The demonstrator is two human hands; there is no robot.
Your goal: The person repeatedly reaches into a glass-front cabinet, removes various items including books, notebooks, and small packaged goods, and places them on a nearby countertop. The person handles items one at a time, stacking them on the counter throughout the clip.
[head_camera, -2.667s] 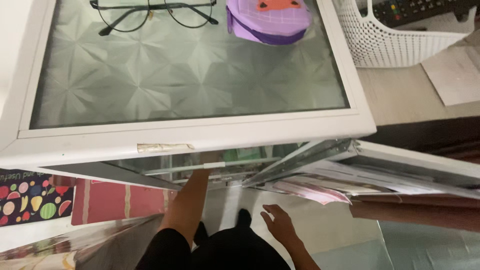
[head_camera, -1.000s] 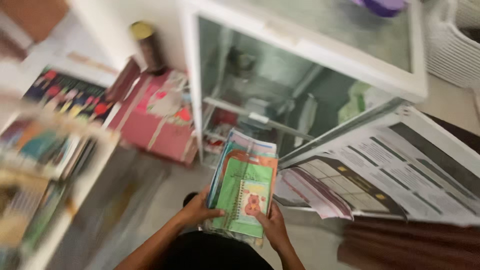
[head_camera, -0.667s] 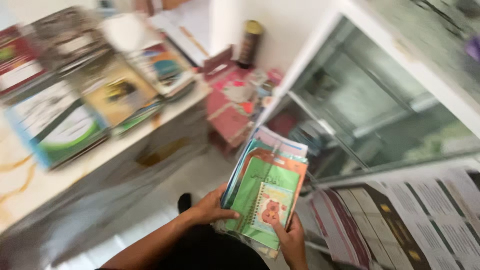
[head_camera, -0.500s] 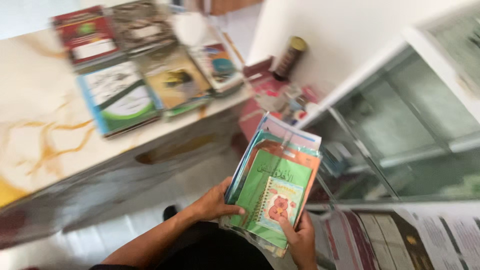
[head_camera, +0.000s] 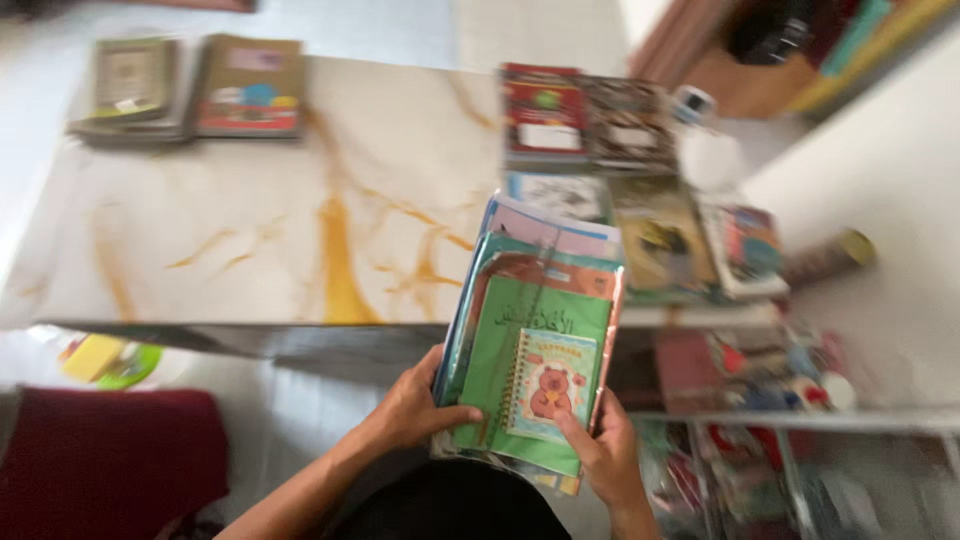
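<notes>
Between both hands, a fanned book stack (head_camera: 530, 340) shows a green cover.

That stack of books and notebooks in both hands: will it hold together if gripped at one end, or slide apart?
The stack looks uneven, its covers fanned, so it may slide. Left hand and right hand grip only its near end; thin booklets would likely droop.

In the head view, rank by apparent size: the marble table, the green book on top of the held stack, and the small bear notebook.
1. Marble table, by far the largest.
2. Green book, though it is nearer the camera.
3. Small bear notebook, lying on the green book.
</notes>
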